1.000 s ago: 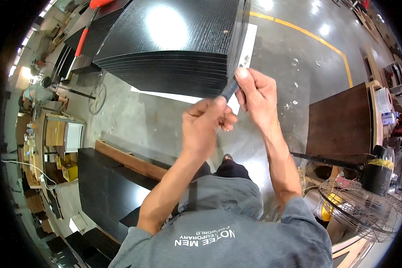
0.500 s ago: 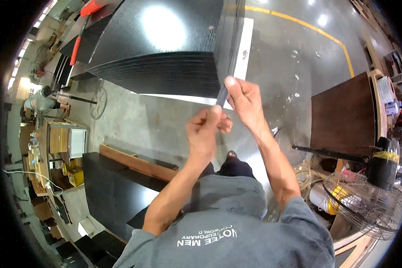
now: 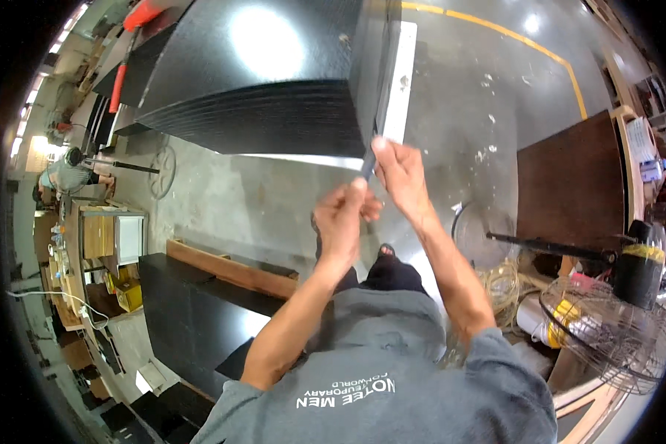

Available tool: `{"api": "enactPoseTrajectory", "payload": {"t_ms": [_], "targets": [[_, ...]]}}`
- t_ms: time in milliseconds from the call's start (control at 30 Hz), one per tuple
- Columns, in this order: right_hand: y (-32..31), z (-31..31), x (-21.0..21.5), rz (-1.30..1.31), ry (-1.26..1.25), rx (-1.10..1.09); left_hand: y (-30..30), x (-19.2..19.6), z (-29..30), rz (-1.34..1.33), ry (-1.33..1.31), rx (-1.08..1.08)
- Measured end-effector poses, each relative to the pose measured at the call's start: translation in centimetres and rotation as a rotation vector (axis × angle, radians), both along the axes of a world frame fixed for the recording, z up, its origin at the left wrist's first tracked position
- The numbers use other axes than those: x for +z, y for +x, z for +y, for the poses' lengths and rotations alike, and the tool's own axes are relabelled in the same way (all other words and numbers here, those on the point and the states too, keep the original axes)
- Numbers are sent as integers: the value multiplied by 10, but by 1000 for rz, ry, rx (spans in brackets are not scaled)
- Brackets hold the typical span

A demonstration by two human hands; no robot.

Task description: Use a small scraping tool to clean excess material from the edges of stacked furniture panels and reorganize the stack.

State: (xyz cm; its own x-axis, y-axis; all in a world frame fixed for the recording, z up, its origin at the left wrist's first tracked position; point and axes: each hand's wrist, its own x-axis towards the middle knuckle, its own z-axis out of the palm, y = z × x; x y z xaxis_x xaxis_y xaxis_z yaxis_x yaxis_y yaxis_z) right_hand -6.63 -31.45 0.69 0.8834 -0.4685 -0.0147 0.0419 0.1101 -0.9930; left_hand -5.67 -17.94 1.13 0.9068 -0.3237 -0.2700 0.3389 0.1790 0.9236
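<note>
A narrow dark grey strip runs between my two hands at the near right corner of a tall stack of black panels. My left hand pinches its lower end between thumb and fingers, the other fingers curled. Higher up, my right hand presses its thumb on the strip close to the stack's corner. Whether the strip touches the panels there, I cannot make out. A white board edge shows under the stack along its right side.
A red-handled tool lies left of the stack. Black boards with a wooden bar stand to my lower left. On the right are a brown panel and a wire fan. Another person is at far left.
My right hand has shifted slightly down along the strip. The left hand stays nearly in place, and the whole view has tilted a little.
</note>
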Motion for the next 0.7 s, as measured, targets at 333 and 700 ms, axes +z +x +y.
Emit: {"api": "enactPoseTrajectory", "payload": {"t_ms": [333,700], "targets": [[15,-11,-35,-25,37,17,11,-35,-13,24,-74,3],[-4,-1,-25,136,-650,-62,13,-100,84,322,236,-140]]}}
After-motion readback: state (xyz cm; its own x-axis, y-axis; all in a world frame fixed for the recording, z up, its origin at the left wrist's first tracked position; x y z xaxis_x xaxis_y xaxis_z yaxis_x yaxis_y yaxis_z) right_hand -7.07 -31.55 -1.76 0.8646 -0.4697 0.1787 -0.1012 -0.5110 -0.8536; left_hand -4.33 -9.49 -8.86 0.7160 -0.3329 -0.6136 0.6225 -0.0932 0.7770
